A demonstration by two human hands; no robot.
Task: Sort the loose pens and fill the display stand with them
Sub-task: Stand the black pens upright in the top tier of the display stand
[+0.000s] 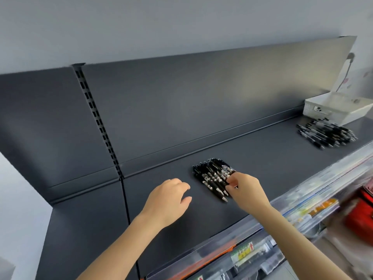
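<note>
While the row of black pens [210,176] lies flat on the dark shelf [262,158], side by side with the tips toward the person, the right hand [245,190] is on its right edge. The thumb and the curled fingers pinch there, near the tip ends. I cannot tell whether they hold one pen or two. The left hand [167,199] hovers just left of the row, apart from it, with loosely bent fingers, and it holds nothing.

I judge these pens to be light, stiff and smooth plastic. They will roll easily on the hard metal, and a bundle of them can slide apart if it is squeezed only at one end. It seems better to take several at the middle of the barrels, with the thumb on one side and the fingers on the other, and to keep them parallel. The clips at the far ends may catch on each other.

A second, loose pile of pens [325,133] lies well apart at the right end of the shelf, just beside a white box [339,110]. I cannot tell if this box is the display stand. Behind everything stands the dark back panel [181,102] with a slotted upright [96,116], and along the front edge of the shelf runs a clear rail [302,201].
</note>
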